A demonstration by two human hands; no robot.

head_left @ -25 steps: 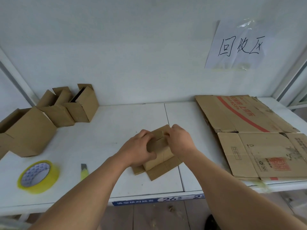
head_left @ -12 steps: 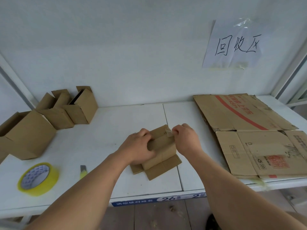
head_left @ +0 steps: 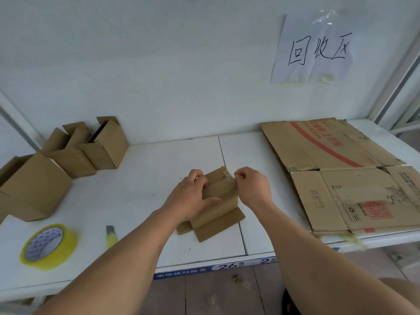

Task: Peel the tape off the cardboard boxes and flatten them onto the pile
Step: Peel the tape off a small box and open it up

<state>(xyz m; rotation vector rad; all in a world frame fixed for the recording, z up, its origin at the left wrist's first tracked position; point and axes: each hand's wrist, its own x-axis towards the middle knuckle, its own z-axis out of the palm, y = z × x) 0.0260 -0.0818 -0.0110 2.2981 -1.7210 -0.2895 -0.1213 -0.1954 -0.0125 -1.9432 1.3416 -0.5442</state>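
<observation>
A small brown cardboard box [head_left: 221, 194] stands on the white table [head_left: 141, 178] in the middle, its near flaps spread flat on the surface. My left hand [head_left: 189, 196] grips the box from its left side, fingers curled over the top edge. My right hand [head_left: 252, 185] pinches a strip of clear tape [head_left: 231, 177] at the box's top right edge. A pile of flattened cardboard [head_left: 354, 176] lies on the right side of the table.
Three open small boxes stand at the left: one large [head_left: 34, 187] near the edge, two [head_left: 75, 151] [head_left: 106, 144] against the wall. A yellow tape roll [head_left: 48, 246] and a yellow utility knife [head_left: 110, 237] lie front left. A paper sign [head_left: 316, 48] hangs on the wall.
My right hand has drawn away to the right from the box top, pinching the tape end and lifting it. My left hand stays on the box.
</observation>
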